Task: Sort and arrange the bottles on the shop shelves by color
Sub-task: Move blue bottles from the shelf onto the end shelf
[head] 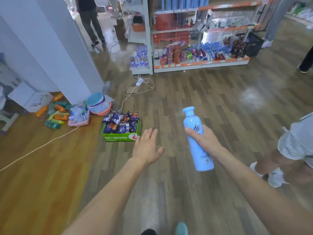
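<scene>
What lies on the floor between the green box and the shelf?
A white power strip with loose cables; otherwise bare floor between box and shelf, head view.

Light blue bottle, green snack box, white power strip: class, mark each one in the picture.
Light blue bottle (191, 118): head view, upper body.
Green snack box (118, 137): head view, front wall.
White power strip (139, 81): head view, its casing.

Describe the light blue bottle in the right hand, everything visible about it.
The light blue bottle looks like glossy plastic: a tall, smooth cylinder with rounded shoulders, a short neck and a wider flat cap of the same blue. Dark lettering runs down its front, with small print and a code near the base. It is closed, held above the wooden floor, tilted with the cap leaning away and slightly left. Only the right hand touches it, wrapped around its middle; the left hand is apart, open.
</scene>
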`<state>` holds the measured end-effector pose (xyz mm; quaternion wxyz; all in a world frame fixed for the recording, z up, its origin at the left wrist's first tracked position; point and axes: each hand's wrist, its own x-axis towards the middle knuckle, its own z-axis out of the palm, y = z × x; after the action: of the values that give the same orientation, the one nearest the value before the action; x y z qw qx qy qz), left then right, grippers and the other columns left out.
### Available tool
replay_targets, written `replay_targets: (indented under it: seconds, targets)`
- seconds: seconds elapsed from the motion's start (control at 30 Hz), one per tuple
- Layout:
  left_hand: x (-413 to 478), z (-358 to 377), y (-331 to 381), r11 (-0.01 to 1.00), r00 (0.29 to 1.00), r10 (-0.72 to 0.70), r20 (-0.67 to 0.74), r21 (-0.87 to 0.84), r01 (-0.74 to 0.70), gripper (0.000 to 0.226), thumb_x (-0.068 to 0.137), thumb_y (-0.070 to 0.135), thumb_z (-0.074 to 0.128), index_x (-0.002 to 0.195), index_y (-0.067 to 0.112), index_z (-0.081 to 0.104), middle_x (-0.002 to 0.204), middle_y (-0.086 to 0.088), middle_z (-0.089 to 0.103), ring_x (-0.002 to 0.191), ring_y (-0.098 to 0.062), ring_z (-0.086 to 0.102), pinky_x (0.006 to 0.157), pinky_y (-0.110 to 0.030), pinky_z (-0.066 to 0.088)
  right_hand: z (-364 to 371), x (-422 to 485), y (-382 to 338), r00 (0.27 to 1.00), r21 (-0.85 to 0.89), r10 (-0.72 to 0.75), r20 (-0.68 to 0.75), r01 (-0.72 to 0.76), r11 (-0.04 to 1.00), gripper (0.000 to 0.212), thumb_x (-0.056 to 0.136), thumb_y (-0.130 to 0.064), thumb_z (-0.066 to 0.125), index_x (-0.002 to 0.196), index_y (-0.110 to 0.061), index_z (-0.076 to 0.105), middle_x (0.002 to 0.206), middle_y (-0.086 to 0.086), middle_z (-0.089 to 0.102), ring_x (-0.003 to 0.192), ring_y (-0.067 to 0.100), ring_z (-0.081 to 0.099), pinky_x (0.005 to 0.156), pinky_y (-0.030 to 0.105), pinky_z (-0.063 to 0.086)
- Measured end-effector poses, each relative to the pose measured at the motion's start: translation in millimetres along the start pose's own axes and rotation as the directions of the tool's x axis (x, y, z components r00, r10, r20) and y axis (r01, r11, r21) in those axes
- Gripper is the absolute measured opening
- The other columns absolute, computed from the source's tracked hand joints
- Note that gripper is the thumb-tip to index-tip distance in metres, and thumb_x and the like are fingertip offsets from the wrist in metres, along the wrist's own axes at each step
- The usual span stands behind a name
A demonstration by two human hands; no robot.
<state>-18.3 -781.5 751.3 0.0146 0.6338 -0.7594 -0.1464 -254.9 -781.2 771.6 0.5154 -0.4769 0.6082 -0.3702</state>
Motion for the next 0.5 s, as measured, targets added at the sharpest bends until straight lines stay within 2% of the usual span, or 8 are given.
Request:
replay_targets:
  seconds: [0.1, 0.27, 0.5]
  targets:
    - [67, -14, 1, 1.000, 1.000, -0.007, 0.006, -0.016, 0.007, 0.081, 0.096, 0.053, 0.049, 0.158, 0.019, 0.010, 0.166, -0.003, 0.008, 0.153, -0.018, 0.005, 0.123, -0.042, 0.010, -16, 60, -24, 0.999, -0.034, -0.028, 0.018, 0.028, 0.999, 0.041, 0.081, -0.048, 0.075, 0.083, -0.014, 0.052, 0.074, 0.006, 0.062, 0.062, 0.022, 0.063, 0.062, 0.039, 0.054]
    - [198, -28, -2, 1.000, 1.000, 0.012, 0.008, -0.023, -0.012, 0.081, 0.096, 0.053, 0.050, 0.158, 0.020, 0.011, 0.166, -0.002, 0.009, 0.153, -0.018, 0.005, 0.123, -0.043, 0.010, -44, 172, -45, 1.000, -0.073, -0.011, -0.014, 0.010, 0.997, 0.051, 0.081, -0.049, 0.074, 0.090, -0.004, 0.051, 0.074, 0.005, 0.061, 0.062, 0.021, 0.062, 0.064, 0.038, 0.053]
    - [418, -57, -3, 0.992, 0.991, 0.127, 0.035, -0.031, -0.125, 0.080, 0.096, 0.051, 0.050, 0.158, 0.020, 0.011, 0.166, -0.003, 0.010, 0.153, -0.019, 0.006, 0.122, -0.044, 0.011, -74, 344, -90, 0.990, -0.075, -0.026, -0.135, 0.016, 0.997, 0.036, 0.089, -0.038, 0.070, 0.092, -0.006, 0.055, 0.074, 0.002, 0.061, 0.061, 0.016, 0.061, 0.057, 0.026, 0.050]
